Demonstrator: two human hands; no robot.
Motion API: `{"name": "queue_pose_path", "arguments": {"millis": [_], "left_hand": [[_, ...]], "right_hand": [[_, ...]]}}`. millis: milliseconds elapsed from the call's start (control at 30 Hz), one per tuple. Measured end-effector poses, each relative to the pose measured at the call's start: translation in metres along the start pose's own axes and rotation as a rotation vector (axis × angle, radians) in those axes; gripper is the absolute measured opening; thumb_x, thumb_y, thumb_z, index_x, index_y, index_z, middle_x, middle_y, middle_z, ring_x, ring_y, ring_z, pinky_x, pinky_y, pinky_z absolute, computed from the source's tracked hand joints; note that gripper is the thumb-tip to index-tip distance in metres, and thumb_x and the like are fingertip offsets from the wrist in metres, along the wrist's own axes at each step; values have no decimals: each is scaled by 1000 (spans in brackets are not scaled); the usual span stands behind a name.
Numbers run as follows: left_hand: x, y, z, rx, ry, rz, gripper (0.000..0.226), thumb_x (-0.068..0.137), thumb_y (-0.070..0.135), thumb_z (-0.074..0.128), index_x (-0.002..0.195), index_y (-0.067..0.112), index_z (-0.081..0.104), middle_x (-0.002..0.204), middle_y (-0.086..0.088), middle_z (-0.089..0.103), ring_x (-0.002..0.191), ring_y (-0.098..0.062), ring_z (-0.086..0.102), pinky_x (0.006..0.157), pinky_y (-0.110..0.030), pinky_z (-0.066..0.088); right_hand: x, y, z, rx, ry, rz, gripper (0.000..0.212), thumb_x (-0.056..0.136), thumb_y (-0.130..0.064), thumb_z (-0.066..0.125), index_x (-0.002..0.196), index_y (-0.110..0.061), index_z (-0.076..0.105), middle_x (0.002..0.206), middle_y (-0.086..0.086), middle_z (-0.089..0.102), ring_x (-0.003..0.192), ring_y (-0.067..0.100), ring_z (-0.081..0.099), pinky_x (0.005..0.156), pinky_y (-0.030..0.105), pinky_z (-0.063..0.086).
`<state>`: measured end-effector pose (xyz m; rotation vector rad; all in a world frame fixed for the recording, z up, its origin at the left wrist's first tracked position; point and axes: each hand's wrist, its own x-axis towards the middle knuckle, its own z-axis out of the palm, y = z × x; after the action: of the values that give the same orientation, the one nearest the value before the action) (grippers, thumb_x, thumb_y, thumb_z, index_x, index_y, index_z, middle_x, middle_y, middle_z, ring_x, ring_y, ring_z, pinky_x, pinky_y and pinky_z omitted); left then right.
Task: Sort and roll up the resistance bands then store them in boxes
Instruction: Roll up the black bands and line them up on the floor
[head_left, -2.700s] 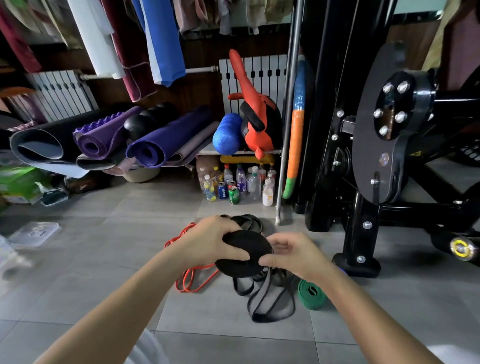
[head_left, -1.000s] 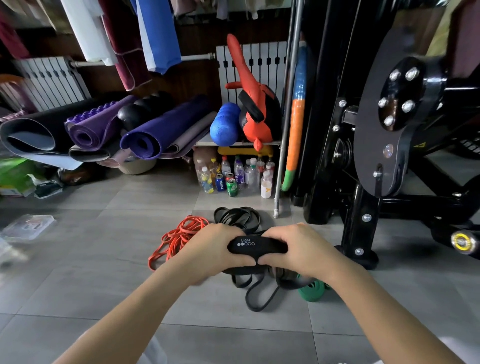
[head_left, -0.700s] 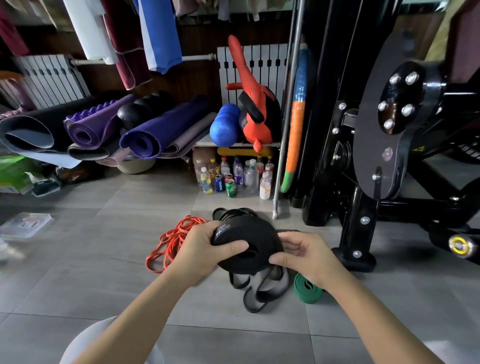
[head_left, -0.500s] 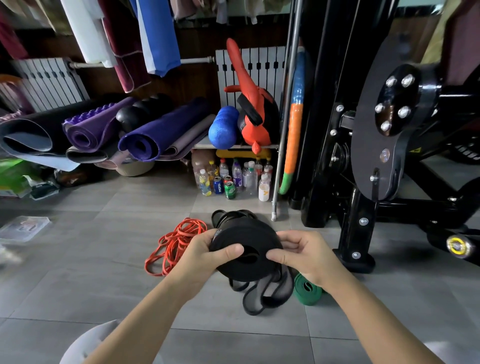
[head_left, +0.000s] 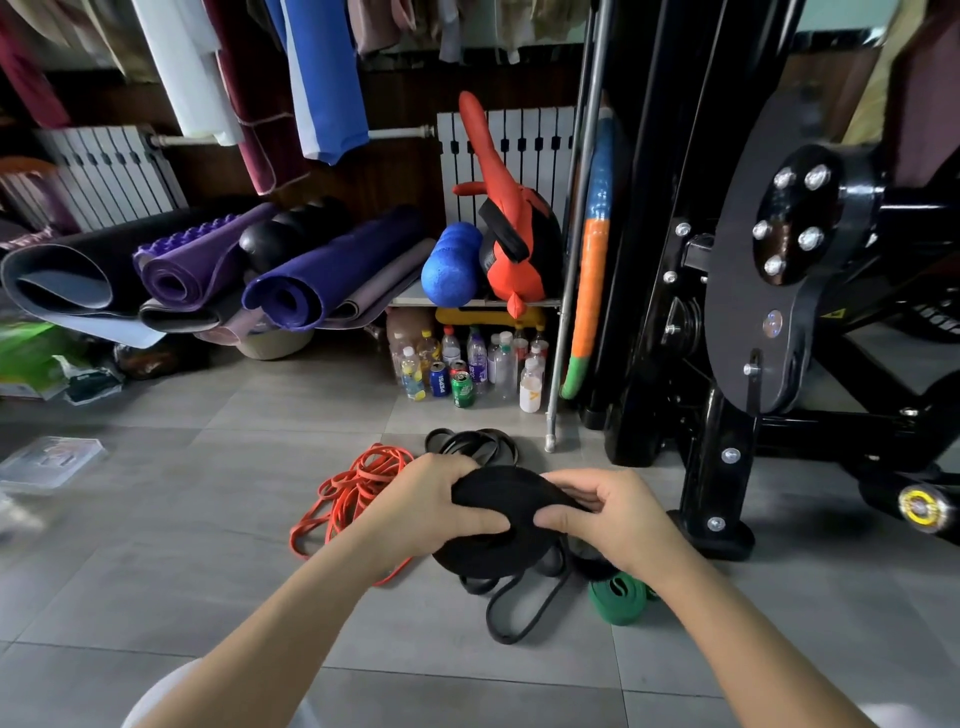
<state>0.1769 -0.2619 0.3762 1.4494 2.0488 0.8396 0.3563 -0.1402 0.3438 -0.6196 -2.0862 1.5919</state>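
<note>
Both my hands hold a wide black resistance band (head_left: 498, 545) wound into a thick roll above the floor. My left hand (head_left: 431, 509) grips its left side with the thumb pressed over the front. My right hand (head_left: 613, 519) pinches its right side. The band's loose black tail (head_left: 519, 613) hangs down and lies looped on the tiles. On the floor are a tangle of thin orange bands (head_left: 353, 493) to the left, a pile of black bands (head_left: 470, 444) behind my hands, and a rolled green band (head_left: 618, 603) under my right wrist.
A clear plastic box (head_left: 49, 460) lies on the grey tiles at far left. Bottles and cans (head_left: 467, 369) stand under a low shelf. Rolled yoga mats (head_left: 208, 270) are stacked at the back left. A black gym machine (head_left: 753, 312) fills the right side.
The roll has been turned in my hands, showing its label edge, then its open face, now more flat-on. The hanging tail has grown shorter as it winds on.
</note>
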Motion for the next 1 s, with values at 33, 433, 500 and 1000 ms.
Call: {"name": "queue_pose_path", "arguments": {"millis": [33,433,500,1000], "left_hand": [[-1,-2,2,-74,24,-13,20,69,32,81,83,26,67,75,6,70,69,-4,66,59,-17,53],[-4,-19,31,-726,178,-141,45,56,28,84,96,17,69,89,-5,74,83,-22,71,69,-31,57],[-4,-20,32,-790,178,-139,48,57,26,88,99,14,69,93,-9,74,88,-27,70,75,-37,58],[-8,-18,36,-1154,28,-195,43,71,17,74,111,7,65,109,-15,70,102,-31,66,82,-42,56]], "right_hand": [[-2,4,0,47,2,2,36,75,-11,77,93,-41,71,98,-15,73,98,3,67,81,17,52],[-3,16,9,135,49,-26,40,81,-40,53,120,-33,56,113,-27,64,110,-11,56,88,5,41],[-4,18,7,137,50,-18,42,82,-39,53,123,-30,56,115,-23,65,109,-8,57,92,11,44],[-6,16,10,289,85,21,33,89,-3,59,109,-28,65,106,-8,72,104,7,66,79,13,50]]}}
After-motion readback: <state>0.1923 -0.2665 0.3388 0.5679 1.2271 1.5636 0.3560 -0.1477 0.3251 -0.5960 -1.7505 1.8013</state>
